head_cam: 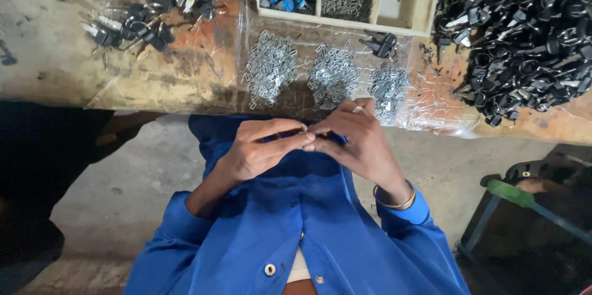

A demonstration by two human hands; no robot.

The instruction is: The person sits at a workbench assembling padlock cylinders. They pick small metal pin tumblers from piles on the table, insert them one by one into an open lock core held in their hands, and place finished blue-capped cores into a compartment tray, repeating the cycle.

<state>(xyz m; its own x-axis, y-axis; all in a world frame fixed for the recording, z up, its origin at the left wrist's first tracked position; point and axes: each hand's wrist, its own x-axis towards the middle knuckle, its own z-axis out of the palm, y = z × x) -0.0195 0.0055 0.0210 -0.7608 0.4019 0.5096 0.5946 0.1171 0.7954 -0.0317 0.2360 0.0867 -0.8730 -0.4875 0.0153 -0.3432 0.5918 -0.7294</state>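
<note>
A bright blue shirt (296, 233) with pale buttons fills the lower centre. A gold bangle (394, 201) circles one wrist. Silvery grey metal pieces (333, 76) lie in three heaps at centre top, glossy black parts (524, 36) at upper right. The cream tray (394, 24) holds blue-and-black bits, perhaps caps. The bench (49, 54) is mottled tan.

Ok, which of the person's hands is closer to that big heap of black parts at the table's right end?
Right. The right hand sits below and left of the black heap, nearer that end. The left hand is farther left, its fingers meeting the right hand's.
</note>
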